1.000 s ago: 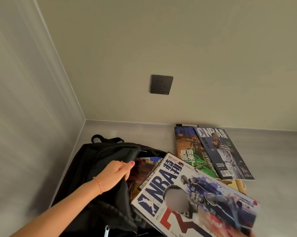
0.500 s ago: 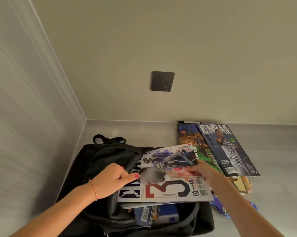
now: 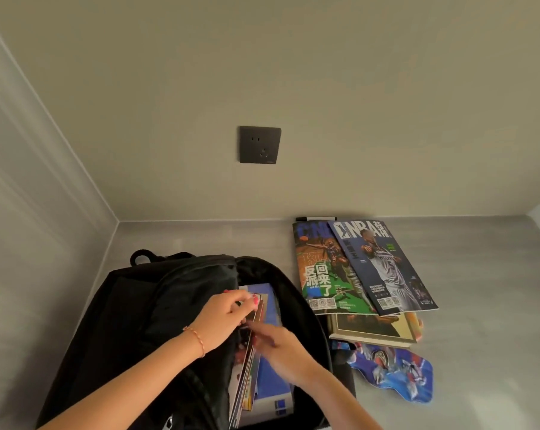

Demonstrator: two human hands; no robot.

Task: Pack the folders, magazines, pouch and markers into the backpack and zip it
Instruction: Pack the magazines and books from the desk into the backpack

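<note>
Head view has both hands down in the open backpack (image 3: 132, 305), so I'd say we're mid magazine-packing. The left hand (image 3: 223, 319) has its grip pinched on the top edges of the magazines in the bag (image 3: 247, 361), which stand on edge against the bag's left inner wall. The right hand (image 3: 282, 352) is just right of that grip, fingers pointing into the stack, but it's blurred, so I can't tell if it's clamped on anything or just pushing. A blue folder (image 3: 273, 380) sits in the bag right beside the right hand.

Plenty left to pack, I reckon: two magazines (image 3: 365, 268) lie on the worktop (image 3: 479, 274) well off to the right of both hands, more flat stuff is underneath them, a colourful pouch (image 3: 399, 373) sits nearest the right wrist, and a marker (image 3: 315, 218) is up against the wall. Next move probably needs the right hand to let go and reach right for that pile.

Hard to see: the bag's bottom, its zip, whatever's under the loose magazines, and any other markers.
</note>
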